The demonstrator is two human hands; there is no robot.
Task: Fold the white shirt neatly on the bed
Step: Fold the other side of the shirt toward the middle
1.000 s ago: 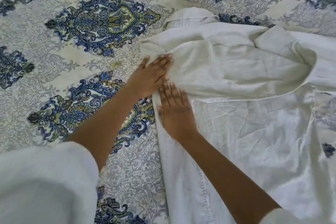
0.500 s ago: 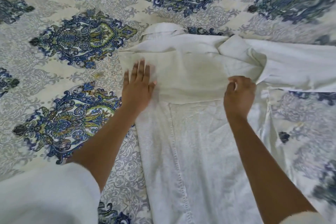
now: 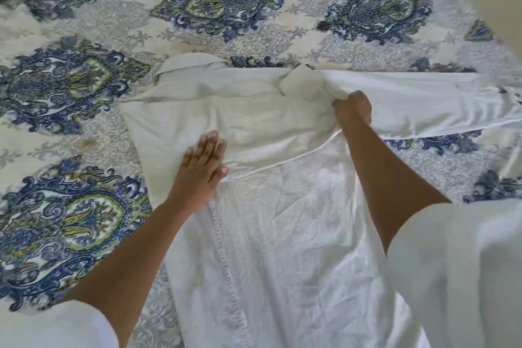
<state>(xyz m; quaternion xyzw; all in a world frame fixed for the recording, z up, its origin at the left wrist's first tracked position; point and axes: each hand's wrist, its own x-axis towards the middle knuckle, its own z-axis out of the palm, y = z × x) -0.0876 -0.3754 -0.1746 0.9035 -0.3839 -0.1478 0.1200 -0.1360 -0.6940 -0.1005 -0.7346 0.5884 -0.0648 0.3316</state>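
Head view: the shirt (image 3: 282, 248) lies spread on the bed (image 3: 84, 110), collar end away from the person, body running toward the camera. One sleeve is already folded across the upper body, forming a flat band. The other sleeve (image 3: 423, 104) extends to the right, over the patterned cover. The left hand (image 3: 202, 165) rests flat, fingers extended and together, on the lower edge of the folded band near the shirt's left side; it grips nothing and acts as a hold-down. The right hand (image 3: 353, 110) is closed in a fist on a bunch of cloth at the right shoulder, where the sleeve joins the body. Step in hand, as judged: setting the right shoulder fold line before bringing the right sleeve across. The next move calls for keeping the left palm pressed so the folded band does not shift, then carrying the gathered cloth inward and laying the sleeve flat, edges aligned with the body.
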